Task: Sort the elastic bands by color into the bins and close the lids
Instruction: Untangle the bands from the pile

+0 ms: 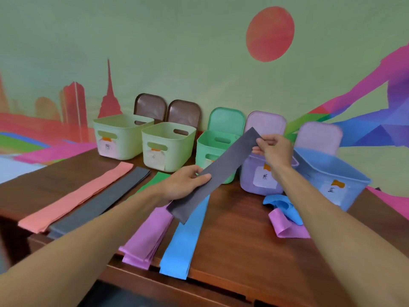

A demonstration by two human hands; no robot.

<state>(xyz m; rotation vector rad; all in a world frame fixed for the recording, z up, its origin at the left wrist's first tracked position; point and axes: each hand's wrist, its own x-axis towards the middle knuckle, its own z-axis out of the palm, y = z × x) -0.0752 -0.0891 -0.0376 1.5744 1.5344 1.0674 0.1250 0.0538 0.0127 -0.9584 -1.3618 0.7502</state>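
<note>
Our left hand (188, 183) pinches the grey band (223, 169) near its lower part, our right hand (273, 149) pinches its upper end; it hangs taut above the table (239, 218), before the green bin (212, 149), long axis rising from lower left to upper right; thin, light, probably limp; best held by the ends.
</note>
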